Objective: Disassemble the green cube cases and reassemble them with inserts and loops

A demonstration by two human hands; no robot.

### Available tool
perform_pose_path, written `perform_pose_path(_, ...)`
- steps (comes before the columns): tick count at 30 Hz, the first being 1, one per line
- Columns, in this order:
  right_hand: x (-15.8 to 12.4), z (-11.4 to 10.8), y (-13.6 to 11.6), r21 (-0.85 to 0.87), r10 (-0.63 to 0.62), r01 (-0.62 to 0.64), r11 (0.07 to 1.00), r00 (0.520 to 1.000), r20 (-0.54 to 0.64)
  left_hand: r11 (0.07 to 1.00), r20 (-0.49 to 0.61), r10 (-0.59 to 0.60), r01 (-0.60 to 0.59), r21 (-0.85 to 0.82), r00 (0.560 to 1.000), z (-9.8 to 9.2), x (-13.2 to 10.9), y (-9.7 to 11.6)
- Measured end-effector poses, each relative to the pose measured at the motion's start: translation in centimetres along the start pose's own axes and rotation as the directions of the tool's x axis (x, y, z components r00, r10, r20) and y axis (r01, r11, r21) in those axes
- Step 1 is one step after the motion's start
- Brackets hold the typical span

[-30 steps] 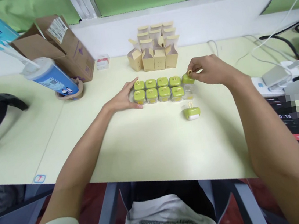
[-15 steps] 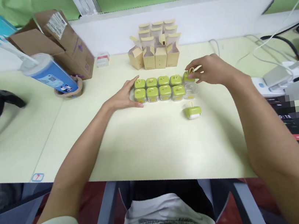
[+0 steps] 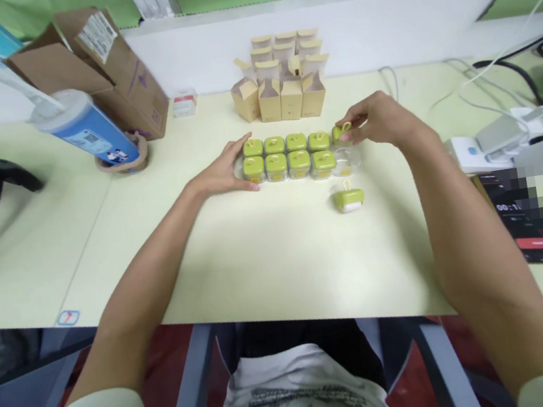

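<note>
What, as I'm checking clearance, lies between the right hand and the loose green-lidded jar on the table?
Only the clear plastic tray's empty front-right pocket lies between the loose square green-lidded jar and the right hand pinching another such jar; nothing taller.

Showing smooth, glossy green plastic on the lid (image 3: 340, 133) in the right hand (image 3: 376, 123) and on the pots (image 3: 285, 156) beside the left hand (image 3: 224, 173); clear shiny plastic on the open pot (image 3: 349, 164) just below; a matt, smooth face on the table (image 3: 268, 251); dull brown card on the boxes (image 3: 281, 94) beyond both hands.
</note>
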State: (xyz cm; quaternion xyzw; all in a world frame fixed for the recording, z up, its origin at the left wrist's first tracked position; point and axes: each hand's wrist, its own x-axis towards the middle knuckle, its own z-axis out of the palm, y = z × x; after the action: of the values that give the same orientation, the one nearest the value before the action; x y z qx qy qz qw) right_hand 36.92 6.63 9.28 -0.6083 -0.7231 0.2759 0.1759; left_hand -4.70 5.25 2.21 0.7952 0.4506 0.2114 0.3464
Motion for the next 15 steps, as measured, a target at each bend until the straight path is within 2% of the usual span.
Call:
perform_pose_path(3,0.3,0.3,0.3,-0.041,-0.021,0.019,0.999,0.999,-0.035,1.0,-0.001,-0.025,0.025,0.015,1.0,0.0,0.1,-0.1)
perform_pose_path(5,0.4,0.4,0.5,-0.066,-0.079,0.076,0.995,0.996,-0.045,0.999,-0.005,-0.023,0.023,0.029,1.0,0.0,0.2,-0.1)
perform_pose_path(8,0.6,0.6,0.8,-0.064,-0.163,0.161,0.985,0.986,-0.029,0.998,-0.004,-0.022,0.022,0.051,1.0,0.1,0.1,-0.1)
perform_pose_path(11,0.6,0.8,0.7,-0.049,-0.19,0.189,0.981,0.982,-0.015,0.998,0.001,-0.047,0.046,0.048,0.999,0.2,0.0,0.1)
perform_pose_path(15,-1.0,-0.9,-0.8,-0.095,-0.189,0.19,0.977,0.982,0.019,0.998,0.004,-0.044,0.044,0.047,0.999,0.2,0.0,0.1)
